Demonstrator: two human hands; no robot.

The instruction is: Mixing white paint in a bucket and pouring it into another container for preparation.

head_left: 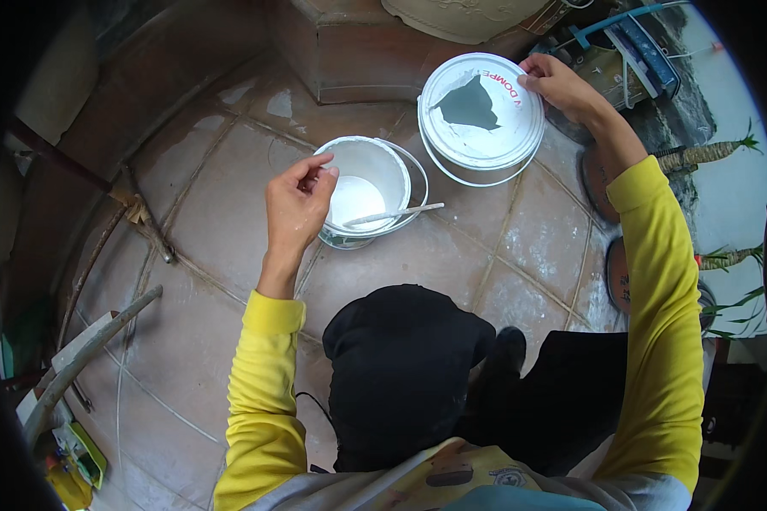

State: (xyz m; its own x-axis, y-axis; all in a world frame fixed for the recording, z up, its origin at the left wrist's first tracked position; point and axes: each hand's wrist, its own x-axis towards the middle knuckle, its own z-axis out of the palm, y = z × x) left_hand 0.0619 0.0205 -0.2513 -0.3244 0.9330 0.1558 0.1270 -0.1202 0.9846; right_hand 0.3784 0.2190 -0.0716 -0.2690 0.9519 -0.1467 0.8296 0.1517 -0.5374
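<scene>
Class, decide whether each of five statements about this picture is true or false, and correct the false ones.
1. The right hand is at the edge of the white lid. True.
2. The sleeves are blue. False: the sleeves are yellow.
3. A stick juts past the rim of the open bucket. True.
4. The open bucket is right of the white lid. False: it is left.
5. The lid has a dark grey patch. True.

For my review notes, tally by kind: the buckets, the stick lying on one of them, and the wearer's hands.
White buckets: 2 (open bucket, lidded bucket)
Stick: 1
Bare hands: 2 (left hand, right hand)
Total: 5
</scene>
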